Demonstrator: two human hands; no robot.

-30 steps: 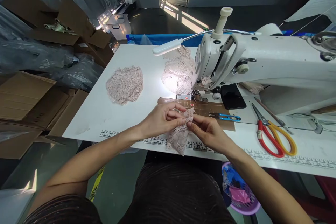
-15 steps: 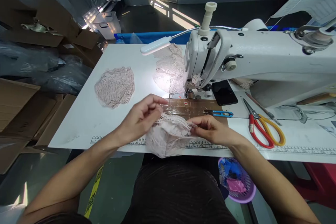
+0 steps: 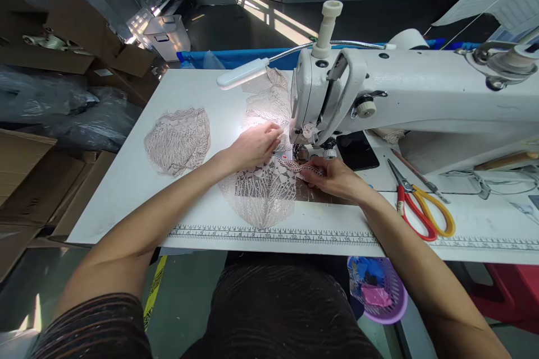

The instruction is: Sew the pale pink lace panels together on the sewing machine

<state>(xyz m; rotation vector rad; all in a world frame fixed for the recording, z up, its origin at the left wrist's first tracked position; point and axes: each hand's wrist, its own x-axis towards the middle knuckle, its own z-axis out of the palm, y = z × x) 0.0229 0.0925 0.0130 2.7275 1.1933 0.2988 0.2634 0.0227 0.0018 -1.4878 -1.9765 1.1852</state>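
Observation:
A pale pink lace piece (image 3: 264,202) lies spread out before the sewing machine (image 3: 320,90), its upper edge at the presser foot (image 3: 300,152). My left hand (image 3: 256,146) is bent over that edge, left of the needle area, with fingers closed on the lace; its thumb is mostly hidden. Between finger and thumb, my right hand (image 3: 330,178) pinches the dotted trim edge (image 3: 290,165) to the right of the foot. More lace (image 3: 269,98) lies behind my left hand, under the lamp (image 3: 243,73).
A separate lace pile (image 3: 179,141) lies on the left of the table. Right of the machine head are a black phone (image 3: 357,150) and red-and-yellow scissors (image 3: 421,207). A purple basket (image 3: 398,305) stands below the table edge. Cardboard boxes (image 3: 37,185) are at the left.
The bunched lace has moved from the table's front up to the presser foot and is now spread flat. Both hands moved forward with it; the blue thread snips are now out of sight.

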